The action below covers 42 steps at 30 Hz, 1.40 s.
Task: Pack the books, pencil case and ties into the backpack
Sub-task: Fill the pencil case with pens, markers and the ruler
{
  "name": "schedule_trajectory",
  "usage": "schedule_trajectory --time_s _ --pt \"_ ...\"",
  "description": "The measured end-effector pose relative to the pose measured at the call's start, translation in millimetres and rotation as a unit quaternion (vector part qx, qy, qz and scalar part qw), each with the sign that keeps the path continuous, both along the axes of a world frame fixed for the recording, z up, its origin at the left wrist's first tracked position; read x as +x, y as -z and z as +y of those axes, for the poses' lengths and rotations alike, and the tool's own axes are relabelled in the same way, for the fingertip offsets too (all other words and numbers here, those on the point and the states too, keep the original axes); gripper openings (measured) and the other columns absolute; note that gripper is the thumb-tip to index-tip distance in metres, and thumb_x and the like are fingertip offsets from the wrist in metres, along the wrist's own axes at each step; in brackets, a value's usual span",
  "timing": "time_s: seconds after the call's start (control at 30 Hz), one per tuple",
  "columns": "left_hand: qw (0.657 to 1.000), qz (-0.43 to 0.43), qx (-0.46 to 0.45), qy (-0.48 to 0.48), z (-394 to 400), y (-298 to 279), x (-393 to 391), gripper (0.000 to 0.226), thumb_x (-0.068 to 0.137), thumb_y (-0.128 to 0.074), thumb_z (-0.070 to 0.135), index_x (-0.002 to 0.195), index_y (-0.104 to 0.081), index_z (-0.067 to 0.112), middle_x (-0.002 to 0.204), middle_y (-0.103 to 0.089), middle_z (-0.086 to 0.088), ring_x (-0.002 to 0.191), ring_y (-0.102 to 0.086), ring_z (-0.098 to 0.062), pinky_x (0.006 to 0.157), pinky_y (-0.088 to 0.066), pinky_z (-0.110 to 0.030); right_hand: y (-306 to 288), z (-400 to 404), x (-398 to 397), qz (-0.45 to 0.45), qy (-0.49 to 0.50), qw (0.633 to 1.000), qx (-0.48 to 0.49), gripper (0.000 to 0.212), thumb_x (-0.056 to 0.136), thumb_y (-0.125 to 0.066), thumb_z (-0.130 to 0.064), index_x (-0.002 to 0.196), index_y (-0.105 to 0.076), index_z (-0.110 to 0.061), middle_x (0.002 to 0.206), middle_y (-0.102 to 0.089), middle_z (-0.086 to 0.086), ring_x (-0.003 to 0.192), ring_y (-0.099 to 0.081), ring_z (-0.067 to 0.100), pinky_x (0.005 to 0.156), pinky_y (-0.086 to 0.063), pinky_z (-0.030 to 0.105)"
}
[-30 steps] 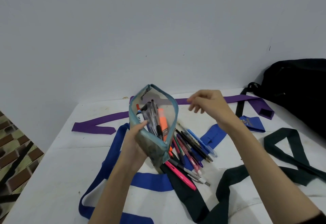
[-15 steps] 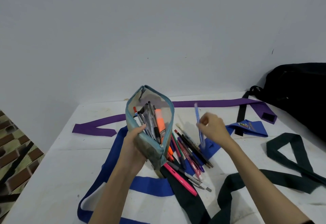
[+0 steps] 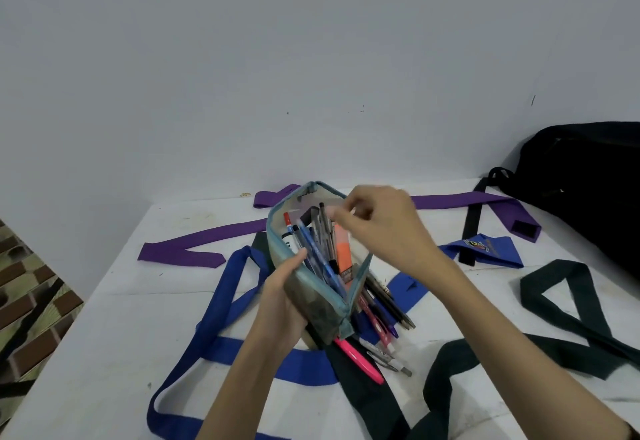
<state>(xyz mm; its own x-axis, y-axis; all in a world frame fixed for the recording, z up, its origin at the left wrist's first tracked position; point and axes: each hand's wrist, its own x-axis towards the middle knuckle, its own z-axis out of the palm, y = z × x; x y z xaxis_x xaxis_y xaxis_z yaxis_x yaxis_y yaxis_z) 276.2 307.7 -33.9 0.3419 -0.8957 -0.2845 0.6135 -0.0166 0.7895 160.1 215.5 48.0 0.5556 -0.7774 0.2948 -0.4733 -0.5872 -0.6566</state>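
Note:
My left hand [image 3: 280, 297] grips a teal-edged pencil case [image 3: 322, 304] from the side and holds it open and tilted over the table. Several pens, an orange highlighter and a blue pen [image 3: 313, 254] stand inside it. Just above the case's mouth hovers my right hand [image 3: 384, 228], its fingers loosely curled with nothing visible in them. More loose pens [image 3: 381, 315] and a pink pen [image 3: 360, 360] lie on the table under the case. A purple tie [image 3: 207, 242], a blue tie [image 3: 221, 301] and a dark tie [image 3: 568, 301] are spread around. The black backpack [image 3: 588, 169] sits at the far right. No books are in view.
The white table [image 3: 104, 353] stands against a plain wall; its left edge drops to a patterned brick floor [image 3: 31, 301]. A folded blue tie end with a badge [image 3: 485, 249] lies near the backpack's strap.
My right hand picked a blue pen off the table, carried it up and left to the case's mouth, and the pen now stands inside the case. My left hand tilted the case slightly.

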Motion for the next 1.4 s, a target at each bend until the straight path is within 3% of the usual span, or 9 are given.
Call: schedule_trajectory --time_s 0.1,0.17,0.37,0.63,0.73,0.8,0.87,1.2,1.4 --pt "1.000 -0.008 -0.018 0.007 2.0 1.7 2.5 0.039 0.072 -0.063 0.029 0.108 -0.067 0.015 0.114 -0.067 -0.018 0.109 -0.062 -0.036 0.100 -0.043 -0.052 0.4 -17.3 -7.8 0.096 0.081 0.991 -0.044 0.039 0.086 -0.054 -0.056 0.093 -0.054 -0.018 0.076 -0.062 -0.001 0.073 -0.057 0.019 0.066 -0.046 0.033" --pt "0.999 -0.013 -0.028 0.018 2.6 0.7 4.7 0.036 0.072 -0.062 0.028 0.105 -0.068 0.016 0.112 -0.068 -0.016 0.105 -0.064 -0.033 0.096 -0.047 -0.049 8.5 -25.2 -9.2 0.161 0.035 0.986 0.024 0.032 0.089 -0.055 -0.049 0.085 -0.054 -0.017 0.075 -0.065 0.001 0.066 -0.062 0.020 0.064 -0.049 0.032" --pt "0.992 -0.080 0.003 0.101 0.8 -6.9 12.4 0.053 0.063 -0.071 0.023 0.113 -0.064 0.009 0.104 -0.070 -0.011 0.094 -0.068 -0.025 0.078 -0.053 -0.035 14.5 -15.2 8.9 -0.100 -0.056 0.988 0.103 0.022 0.089 -0.056 -0.006 0.077 -0.060 0.013 0.066 -0.069 0.017 0.049 -0.061 0.011 0.054 -0.051 0.034" --pt "0.994 -0.074 0.029 0.072 7.9 3.8 27.7 0.063 0.061 -0.072 0.022 0.121 -0.059 0.009 0.112 -0.066 -0.018 0.100 -0.065 -0.030 0.086 -0.054 -0.042 29.1 -42.7 4.0 -0.184 -0.045 0.937 0.293 0.043 0.097 -0.048 -0.037 0.080 -0.063 -0.001 0.070 -0.067 0.009 0.056 -0.063 0.022 0.051 -0.048 0.027" --pt "0.996 -0.042 0.025 0.069 10.8 8.4 33.1 0.068 0.058 -0.075 0.025 0.121 -0.060 0.005 0.116 -0.065 -0.018 0.105 -0.063 -0.033 0.088 -0.053 -0.043 71.7 -64.1 0.5 0.065 0.043 0.981 0.178 0.030 0.094 -0.053 -0.030 0.085 -0.064 -0.004 0.080 -0.070 0.010 0.062 -0.060 0.019 0.057 -0.046 0.026" --pt "0.996 -0.046 0.022 0.069 10.5 9.7 36.2 0.066 0.060 -0.073 0.025 0.122 -0.060 0.005 0.114 -0.066 -0.017 0.102 -0.065 -0.030 0.084 -0.055 -0.041 99.4 -69.4 -1.5 0.240 0.047 0.961 0.133 0.029 0.090 -0.056 -0.027 0.093 -0.064 0.001 0.090 -0.069 0.015 0.071 -0.057 0.020 0.063 -0.044 0.028" --pt "0.996 -0.051 0.022 0.066 10.7 9.3 37.9 0.061 0.064 -0.069 0.025 0.122 -0.060 0.006 0.109 -0.068 -0.016 0.096 -0.067 -0.027 0.079 -0.057 -0.038 115.2 -69.1 -3.4 0.277 0.047 0.950 0.135 0.030 0.089 -0.056 -0.028 0.093 -0.062 0.001 0.091 -0.067 0.015 0.075 -0.056 0.022 0.064 -0.043 0.030" --pt "0.999 -0.030 -0.011 0.043 9.3 9.4 35.5 0.085 0.043 -0.087 0.043 0.118 -0.062 0.012 0.117 -0.066 -0.017 0.106 -0.064 -0.032 0.082 -0.056 -0.042 119.9 -80.0 -0.2 0.192 0.086 0.961 0.181 0.002 0.087 -0.056 -0.007 0.085 -0.055 -0.005 0.091 -0.063 0.012 0.081 -0.058 0.024 0.068 -0.050 0.033" --pt "0.999 0.011 -0.048 0.014 8.2 6.5 30.5 0.043 0.090 -0.041 0.045 0.121 -0.058 0.020 0.115 -0.067 -0.014 0.107 -0.064 -0.031 0.091 -0.050 -0.047 116.1 -72.3 -12.7 0.041 0.065 0.971 0.227 0.014 0.089 -0.056 -0.010 0.100 -0.049 -0.012 0.084 -0.056 0.008 0.069 -0.048 0.017 0.058 -0.039 0.026"
